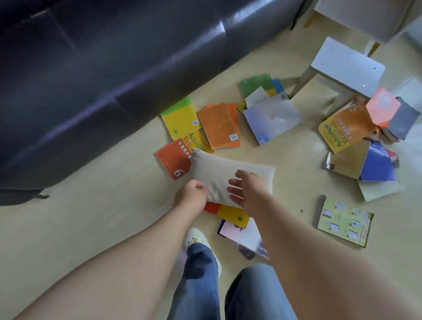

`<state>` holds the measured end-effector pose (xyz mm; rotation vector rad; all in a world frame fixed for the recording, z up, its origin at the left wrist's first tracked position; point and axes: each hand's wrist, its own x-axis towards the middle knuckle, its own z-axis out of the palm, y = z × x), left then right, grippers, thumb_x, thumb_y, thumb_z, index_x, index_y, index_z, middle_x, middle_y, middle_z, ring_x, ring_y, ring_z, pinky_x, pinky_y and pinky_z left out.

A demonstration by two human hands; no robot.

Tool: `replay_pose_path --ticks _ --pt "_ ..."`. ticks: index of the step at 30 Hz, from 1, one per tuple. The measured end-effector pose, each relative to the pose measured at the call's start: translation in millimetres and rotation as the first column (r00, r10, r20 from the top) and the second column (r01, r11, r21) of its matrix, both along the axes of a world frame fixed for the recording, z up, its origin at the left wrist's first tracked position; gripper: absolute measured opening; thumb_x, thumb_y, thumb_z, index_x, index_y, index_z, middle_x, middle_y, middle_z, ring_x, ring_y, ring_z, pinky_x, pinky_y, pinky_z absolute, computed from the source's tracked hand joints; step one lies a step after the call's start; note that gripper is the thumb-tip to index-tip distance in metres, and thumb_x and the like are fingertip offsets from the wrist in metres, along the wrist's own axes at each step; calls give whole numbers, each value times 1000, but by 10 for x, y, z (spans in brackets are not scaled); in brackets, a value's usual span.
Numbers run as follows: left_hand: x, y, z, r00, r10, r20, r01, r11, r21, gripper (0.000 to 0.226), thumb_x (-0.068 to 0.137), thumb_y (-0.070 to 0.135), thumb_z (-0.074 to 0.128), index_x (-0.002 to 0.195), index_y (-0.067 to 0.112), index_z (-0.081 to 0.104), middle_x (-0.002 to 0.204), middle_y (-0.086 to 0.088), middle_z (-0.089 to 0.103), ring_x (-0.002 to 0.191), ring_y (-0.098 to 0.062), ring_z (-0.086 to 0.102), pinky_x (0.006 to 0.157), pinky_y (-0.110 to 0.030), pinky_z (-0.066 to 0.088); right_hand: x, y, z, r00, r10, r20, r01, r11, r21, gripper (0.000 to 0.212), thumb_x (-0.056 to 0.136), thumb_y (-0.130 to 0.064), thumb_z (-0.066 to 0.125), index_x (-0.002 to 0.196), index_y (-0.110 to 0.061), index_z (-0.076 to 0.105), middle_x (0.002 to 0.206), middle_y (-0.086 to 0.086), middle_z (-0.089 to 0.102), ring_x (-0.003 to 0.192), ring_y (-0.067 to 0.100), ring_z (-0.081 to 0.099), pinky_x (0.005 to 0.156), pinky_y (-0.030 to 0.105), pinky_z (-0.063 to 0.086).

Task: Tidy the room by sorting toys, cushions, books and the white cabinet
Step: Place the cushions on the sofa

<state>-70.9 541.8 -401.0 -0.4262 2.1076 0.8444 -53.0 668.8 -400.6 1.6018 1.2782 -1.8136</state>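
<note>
Small beige fabric cushion (220, 174) lies on scattered paperback books (219, 126), just in front of the dark leather sofa (106, 67). My left hand (191, 194) has fingers curled on the cushion's edge. My right hand (248, 189) rests on top, fingers spread.

Left arm: bare, stretched forward and down from the lower left, wrist straight.
My left hand (191, 195): knuckles up, fingers curled, gripping the near left edge of the cushion (220, 174).
Right arm: bare, stretched forward from the lower right, close beside the left arm.
My right hand (247, 189): palm down, fingers straight, spread and pointing left, thumb held apart on the far side, over the cushion's near right part.
Both hands: close together, not touching.
</note>
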Motion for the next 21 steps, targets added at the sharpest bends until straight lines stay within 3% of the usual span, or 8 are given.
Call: replay_pose_path --ticks 4,7,11,14,16,19,21 --pt "364 19 -59 996 -79 31 79 997 4 11 92 22 47 87 24 56 97 -6 64 91 -26 60 67 -23 39 510 -125 -138 994 -82 69 83 996 -20 8 96 -15 43 93 -11 50 71 4 53 55 16 47 54 24 39" --pt "633 101 -198 993 -115 39 116 993 -17 13 91 19 47 83 25 55 95 -5 63 96 -27 61 73 -25 42 1002 -189 -254 990 -127 63 130 989 -63 9 97 -19 43 97 -12 49 75 3 53 58 15 46 55 25 38" --pt "1495 375 -430 958 -282 59 282 959 12 12 91 19 48 82 24 55 99 -7 65 96 -28 61 75 -27 42 2219 -111 -416 954 -278 109 286 956 -70 11 98 -17 42 98 -11 51 71 4 48 55 15 41 52 23 33" --pt "2181 469 -604 941 -337 39 334 940 63 14 91 19 51 78 25 55 102 -10 66 94 -29 61 78 -30 45 3127 -50 -538 932 -344 111 351 935 -56 16 98 -18 41 85 -16 50 66 2 44 48 12 41 45 21 33" --pt "2820 501 -730 936 -346 55 341 936 91 17 90 20 52 75 26 55 94 -7 63 90 -28 61 71 -28 44 3887 2 -622 915 -381 132 386 922 -19 16 98 -18 41 84 -17 48 68 2 47 49 12 45 45 22 36" --pt "3625 397 -863 913 -384 139 374 923 95 17 89 17 52 74 25 55 80 -3 59 79 -23 56 59 -24 35 4879 -7 -698 859 -449 246 449 892 59 9 97 -13 40 97 -10 48 71 5 50 55 17 44 52 23 33" --pt "4121 333 -1032 874 -452 177 442 892 97 13 89 19 53 78 25 56 87 -4 59 82 -23 58 60 -24 36 5496 -84 -832 812 -481 329 481 872 88 10 96 -11 39 98 -9 48 68 5 47 52 18 41 51 23 29"
